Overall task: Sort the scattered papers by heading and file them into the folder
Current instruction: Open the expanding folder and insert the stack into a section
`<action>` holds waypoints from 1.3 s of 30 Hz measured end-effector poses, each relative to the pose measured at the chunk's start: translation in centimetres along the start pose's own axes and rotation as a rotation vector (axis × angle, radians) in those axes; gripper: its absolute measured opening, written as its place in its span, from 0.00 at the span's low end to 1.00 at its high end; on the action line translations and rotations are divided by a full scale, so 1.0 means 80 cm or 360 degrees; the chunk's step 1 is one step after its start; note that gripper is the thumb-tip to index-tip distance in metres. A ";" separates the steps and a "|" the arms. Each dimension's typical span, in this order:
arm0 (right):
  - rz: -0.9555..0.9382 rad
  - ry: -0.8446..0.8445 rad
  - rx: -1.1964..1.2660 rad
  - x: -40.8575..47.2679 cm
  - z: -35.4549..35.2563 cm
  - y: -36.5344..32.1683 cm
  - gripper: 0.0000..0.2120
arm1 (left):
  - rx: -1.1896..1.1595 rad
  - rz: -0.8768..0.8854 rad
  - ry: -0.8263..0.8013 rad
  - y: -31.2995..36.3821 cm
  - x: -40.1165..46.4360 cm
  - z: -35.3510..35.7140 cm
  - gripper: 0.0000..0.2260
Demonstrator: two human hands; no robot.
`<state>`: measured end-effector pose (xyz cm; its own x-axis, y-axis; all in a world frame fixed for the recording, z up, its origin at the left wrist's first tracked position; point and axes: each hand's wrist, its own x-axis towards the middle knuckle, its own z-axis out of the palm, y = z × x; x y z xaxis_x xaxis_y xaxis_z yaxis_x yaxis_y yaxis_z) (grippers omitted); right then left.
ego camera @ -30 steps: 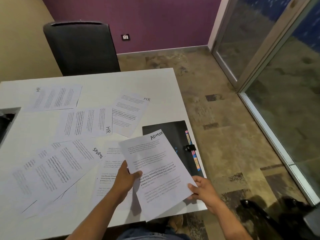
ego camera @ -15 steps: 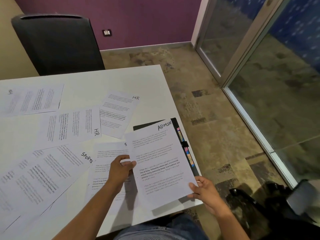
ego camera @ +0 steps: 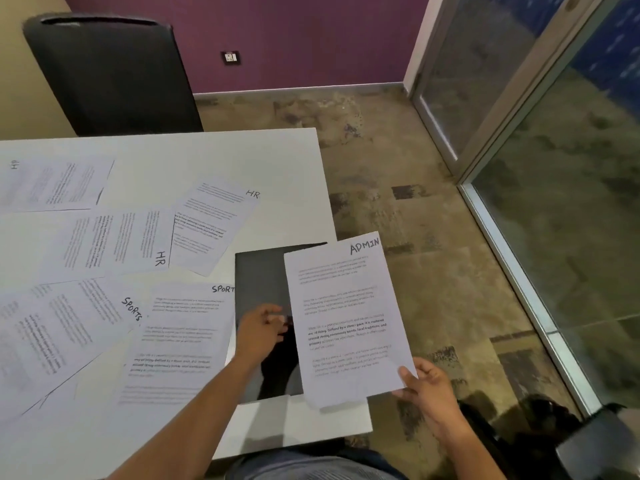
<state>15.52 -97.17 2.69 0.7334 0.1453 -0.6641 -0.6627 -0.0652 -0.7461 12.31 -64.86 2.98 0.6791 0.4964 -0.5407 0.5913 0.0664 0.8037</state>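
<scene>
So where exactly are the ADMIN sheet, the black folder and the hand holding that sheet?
ADMIN sheet (ego camera: pixel 343 306), head view, middle of the page.
black folder (ego camera: pixel 259 278), head view, bare cover left of the sheet.
right hand (ego camera: pixel 429 386), head view, back of the hand.

Matt white paper sheets (ego camera: pixel 180 341), glossy black folder (ego camera: pixel 259 278), smooth white table (ego camera: pixel 207 154).

the left hand (ego camera: pixel 258 332) has let go of the admin sheet (ego camera: pixel 346 317) and now sits over the dark folder (ego camera: pixel 258 275), fingers loosely spread, at nine o'clock from the sheet. only the right hand (ego camera: pixel 427 389) pinches the sheet now, at its five o'clock corner. the sheet has swung toward three o'clock, past the table's (ego camera: pixel 214 150) edge, uncovering much of the folder. the sports sheet (ego camera: pixel 183 341) earlier half hidden under the left hand now lies fully exposed
</scene>
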 end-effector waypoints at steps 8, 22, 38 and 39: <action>-0.0029 0.0171 0.0107 0.028 -0.096 -0.006 0.26 | 0.1381 0.0174 0.0177 0.000 0.021 0.114 0.29; -0.0040 0.0173 0.0207 0.050 -0.137 -0.009 0.44 | 0.1353 -0.0233 -0.0061 0.018 0.045 0.155 0.43; -0.0038 0.0113 0.0335 0.052 -0.128 -0.021 0.24 | 0.1033 -0.0108 -0.0170 0.025 0.044 0.121 0.38; -0.0031 0.0125 0.0332 0.051 -0.127 -0.022 0.25 | 0.1008 -0.0096 -0.0214 0.030 0.043 0.114 0.38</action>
<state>21.19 -106.47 0.82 0.7505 0.0668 -0.6575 -0.6593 0.1437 -0.7380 20.02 -70.87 0.75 0.6609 0.3926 -0.6396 0.7442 -0.4529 0.4909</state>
